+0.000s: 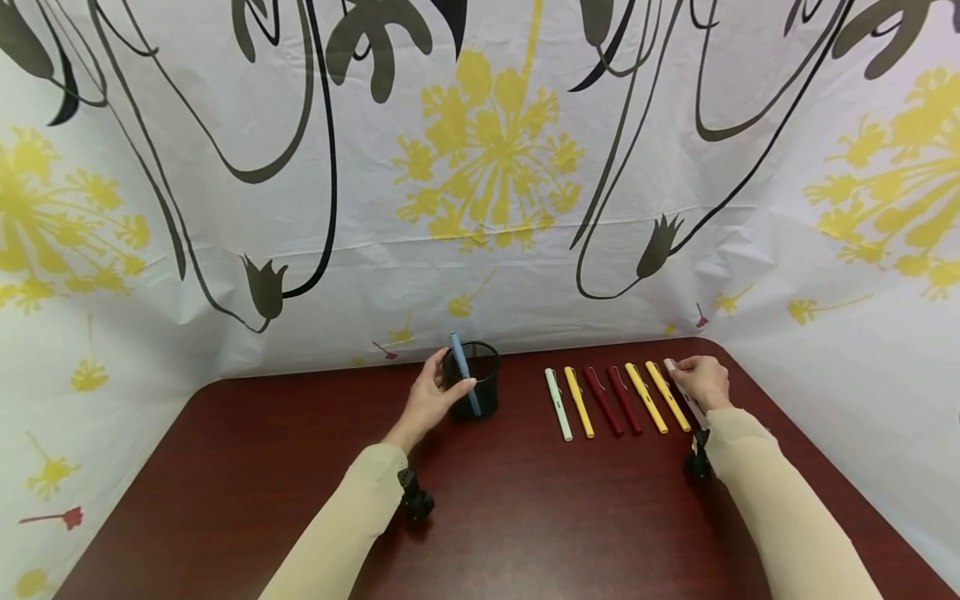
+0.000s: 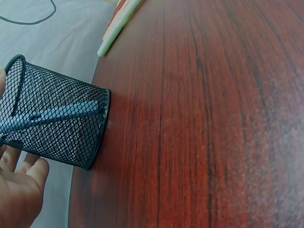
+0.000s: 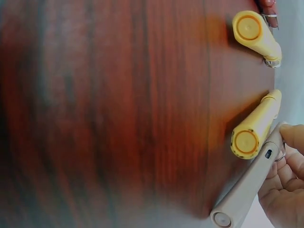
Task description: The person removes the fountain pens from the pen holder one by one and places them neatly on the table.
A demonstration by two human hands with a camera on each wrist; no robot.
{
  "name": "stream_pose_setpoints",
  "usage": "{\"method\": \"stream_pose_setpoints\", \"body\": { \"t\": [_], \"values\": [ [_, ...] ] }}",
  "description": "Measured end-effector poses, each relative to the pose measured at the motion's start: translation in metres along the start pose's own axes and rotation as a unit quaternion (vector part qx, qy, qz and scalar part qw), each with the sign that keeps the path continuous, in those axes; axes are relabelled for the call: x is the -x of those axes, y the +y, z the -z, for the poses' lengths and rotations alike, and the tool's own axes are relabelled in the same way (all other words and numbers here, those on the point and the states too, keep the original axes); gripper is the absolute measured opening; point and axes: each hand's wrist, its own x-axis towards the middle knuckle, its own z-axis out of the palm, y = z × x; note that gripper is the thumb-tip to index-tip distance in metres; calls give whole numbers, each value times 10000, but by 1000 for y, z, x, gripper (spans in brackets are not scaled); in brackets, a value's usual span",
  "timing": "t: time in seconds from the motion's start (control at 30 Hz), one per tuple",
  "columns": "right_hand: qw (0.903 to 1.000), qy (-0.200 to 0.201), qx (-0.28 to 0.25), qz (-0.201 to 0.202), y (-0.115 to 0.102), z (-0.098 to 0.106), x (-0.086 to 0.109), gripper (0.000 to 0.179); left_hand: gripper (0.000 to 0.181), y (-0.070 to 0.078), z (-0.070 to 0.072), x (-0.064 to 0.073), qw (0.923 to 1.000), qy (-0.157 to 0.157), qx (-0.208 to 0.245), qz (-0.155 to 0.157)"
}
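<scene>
My left hand (image 1: 429, 398) holds a black mesh pen cup (image 1: 487, 393) round its side, the thumb in front. Inside the cup leans a blue pen (image 1: 460, 354), its upper end above the rim; the left wrist view shows its lower part through the mesh. At the right end of a row of pens, my right hand (image 1: 703, 382) pinches a grey pen (image 3: 249, 185) between thumb and fingers near its clip end. Beside that pen lies a yellow pen (image 3: 256, 126). In the right wrist view the grey pen slants close to the table.
Leftward along the row lie another yellow pen (image 1: 647, 397), two dark red pens (image 1: 603, 402), a further yellow pen (image 1: 580, 402) and a pale green pen (image 1: 558, 405). The dark red-brown table (image 1: 525, 517) meets a patterned white cloth (image 1: 360, 308) behind and at the sides.
</scene>
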Motion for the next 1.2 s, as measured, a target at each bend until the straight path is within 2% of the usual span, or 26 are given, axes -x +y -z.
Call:
{"method": "stream_pose_setpoints", "body": {
  "t": [0.67,1.0,1.2],
  "values": [
    [9997,117,83,-194,0,-5,-5,39,82,2,1,-2,10000,23,32,21],
    [9985,110,255,-461,-2,-6,-4,45,82,1,1,-1,10000,37,11,30],
    [9988,172,213,-410,-1,-6,-1,46,82,0,1,-1,10000,26,13,7]
  ]
}}
